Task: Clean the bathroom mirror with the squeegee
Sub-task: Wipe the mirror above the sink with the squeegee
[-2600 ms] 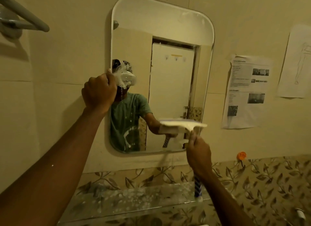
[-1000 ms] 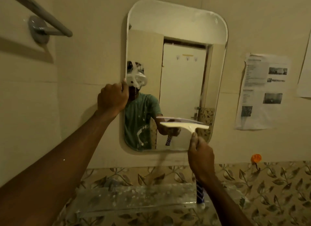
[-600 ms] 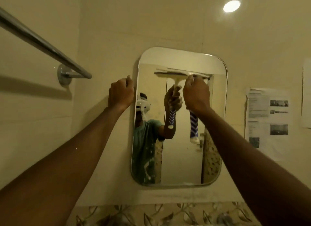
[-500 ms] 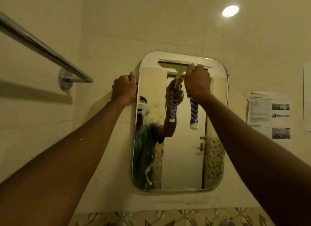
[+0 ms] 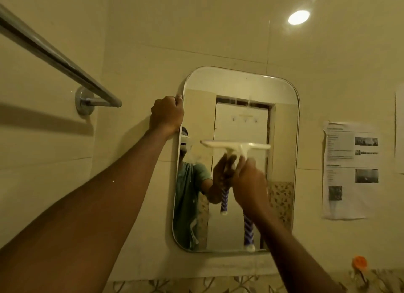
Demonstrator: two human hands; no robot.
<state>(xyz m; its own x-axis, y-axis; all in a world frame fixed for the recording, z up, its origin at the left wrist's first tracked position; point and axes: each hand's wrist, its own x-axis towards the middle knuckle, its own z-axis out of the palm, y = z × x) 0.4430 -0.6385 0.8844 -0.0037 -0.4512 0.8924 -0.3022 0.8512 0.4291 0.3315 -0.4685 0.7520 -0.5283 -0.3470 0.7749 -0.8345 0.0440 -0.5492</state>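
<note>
Gripping the squeegee point(image 5: 237, 146), right hand point(image 5: 249, 183) presses it against mirror point(image 5: 282, 122).

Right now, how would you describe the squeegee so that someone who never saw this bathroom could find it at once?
Find the rounded mirror on the beige tiled wall, right of the chrome towel bar. Across its middle lies the squeegee, held by the right hand, while the left hand grips the mirror's left edge. It alone has a wide cream blade on top and a blue-and-white striped handle hanging below the hand.

Towel rail point(image 5: 54, 54), printed sheet point(image 5: 349, 170), orange hook point(image 5: 359, 262)
</note>
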